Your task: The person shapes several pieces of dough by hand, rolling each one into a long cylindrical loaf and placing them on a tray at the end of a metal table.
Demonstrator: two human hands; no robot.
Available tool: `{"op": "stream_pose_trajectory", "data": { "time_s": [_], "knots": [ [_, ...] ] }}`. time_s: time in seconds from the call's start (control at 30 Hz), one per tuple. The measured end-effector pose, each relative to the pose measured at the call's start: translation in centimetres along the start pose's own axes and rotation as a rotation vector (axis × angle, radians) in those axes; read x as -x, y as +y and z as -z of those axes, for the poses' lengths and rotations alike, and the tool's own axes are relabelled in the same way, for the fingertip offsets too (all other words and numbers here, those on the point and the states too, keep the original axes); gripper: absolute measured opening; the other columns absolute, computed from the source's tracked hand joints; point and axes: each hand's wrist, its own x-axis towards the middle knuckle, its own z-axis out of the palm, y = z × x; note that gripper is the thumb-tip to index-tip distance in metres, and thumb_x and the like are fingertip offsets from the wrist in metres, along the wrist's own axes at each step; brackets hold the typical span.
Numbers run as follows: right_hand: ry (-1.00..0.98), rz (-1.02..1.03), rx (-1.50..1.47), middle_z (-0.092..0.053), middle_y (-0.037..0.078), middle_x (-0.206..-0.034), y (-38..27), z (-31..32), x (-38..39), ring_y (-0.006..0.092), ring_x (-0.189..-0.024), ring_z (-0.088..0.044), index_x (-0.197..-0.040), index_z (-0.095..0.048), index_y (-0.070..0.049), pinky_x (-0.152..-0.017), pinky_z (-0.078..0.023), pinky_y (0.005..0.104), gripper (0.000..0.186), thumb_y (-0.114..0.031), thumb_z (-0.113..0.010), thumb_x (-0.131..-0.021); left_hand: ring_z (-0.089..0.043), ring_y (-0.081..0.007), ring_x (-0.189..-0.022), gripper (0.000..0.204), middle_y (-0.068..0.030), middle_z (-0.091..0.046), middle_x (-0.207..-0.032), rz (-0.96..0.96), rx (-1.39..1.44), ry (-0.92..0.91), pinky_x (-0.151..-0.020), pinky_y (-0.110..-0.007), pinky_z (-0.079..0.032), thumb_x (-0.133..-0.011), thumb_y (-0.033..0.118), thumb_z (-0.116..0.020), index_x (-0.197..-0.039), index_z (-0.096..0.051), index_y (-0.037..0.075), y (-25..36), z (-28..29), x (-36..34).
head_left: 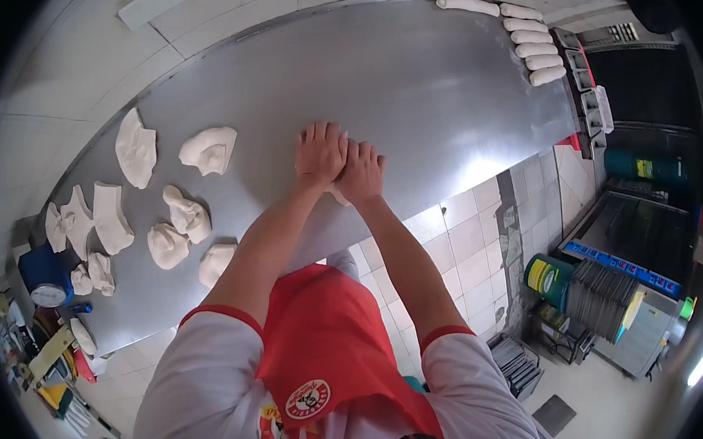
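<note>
My left hand (322, 150) and my right hand (362, 170) are side by side over the steel table (390, 70), close to its near edge. Both press down with curled fingers on a piece of dough (338, 194). Only a small pale bit of it shows below my wrists; the hands hide the rest. To the left lie several loose pieces of dough, among them a folded one (210, 150), a long flat one (135, 149) and a rounded lump (168, 245).
Several rolled dough logs (534, 49) line the far right corner, beside metal loaf tins (590, 103) at the table's end. A blue scale (44, 278) stands at the left end. Right, on the floor, are a green bucket (547, 279) and stacked trays (601, 296).
</note>
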Motion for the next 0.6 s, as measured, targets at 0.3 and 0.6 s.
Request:
{"op": "stream_pose_trajectory", "data": {
  "time_s": [0.3, 0.6],
  "knots": [
    [-0.044, 0.082, 0.088, -0.062, 0.011, -0.129, -2.2, -0.3, 0.3, 0.0340, -0.127, -0.057, -0.157, -0.047, -0.010, -0.104, -0.043, 0.0511, 0.077, -0.029, -0.078, -0.089, -0.067, -0.0335, -0.105, 0.031, -0.0095, -0.071, -0.111, 0.031, -0.056, 0.124, -0.094, -0.048, -0.049, -0.111, 0.034, -0.052, -0.106, -0.072, 0.011, -2.5, -0.6, 1.8],
    [0.228, 0.007, -0.187, -0.058, 0.019, -0.132, 4.8, -2.4, 6.5, 0.0408, -0.123, -0.055, -0.152, -0.048, -0.003, -0.101, -0.041, 0.0549, 0.078, -0.029, -0.081, -0.086, -0.062, -0.0277, -0.115, 0.033, -0.0060, -0.069, -0.120, -0.082, 0.003, -0.304, -0.100, -0.047, -0.045, -0.108, 0.039, -0.054, -0.117, -0.074, 0.014, -0.3, 2.2, 0.3]
  ]
}}
